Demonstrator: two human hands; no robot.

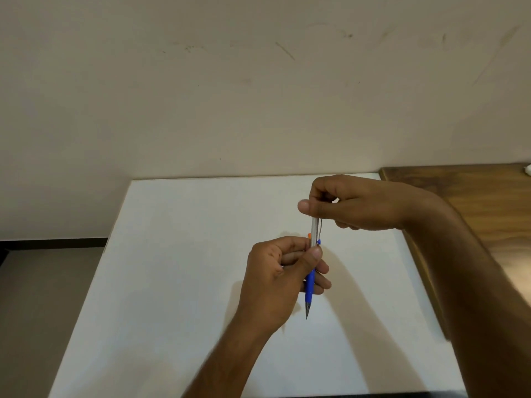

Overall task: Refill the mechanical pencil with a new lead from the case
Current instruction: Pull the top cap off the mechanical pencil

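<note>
The left hand [283,278] grips the pencil [311,271] around its middle, thumb laid along the near side of the barrel and the other fingers curled round behind it. The right hand [349,206] is closed over the pencil's top end, thumb and forefinger pinching it; the end itself is hidden under the thumb, so what exactly is pinched there cannot be told. The remaining right fingers are curled in under the palm.

The pencil stands almost upright between the two hands, held in the air above the tabletop [178,282]. Its upper barrel is silver grey and shows in the gap between the hands; its lower part is blue and runs down past the left fingers to a dark metal tip that points toward the camera and hangs free below the left hand. A thin clip runs along the right side of the grey barrel and ends in a small blue knob just above the left thumb. A small orange spot shows at the left side of the barrel, just above the left hand; what it is cannot be told.

The tabletop is white and bears the hands' soft shadows. To its right, beyond the right forearm, lies a brown wooden surface [471,202]. Behind stands a pale, scuffed wall [258,81].
</note>
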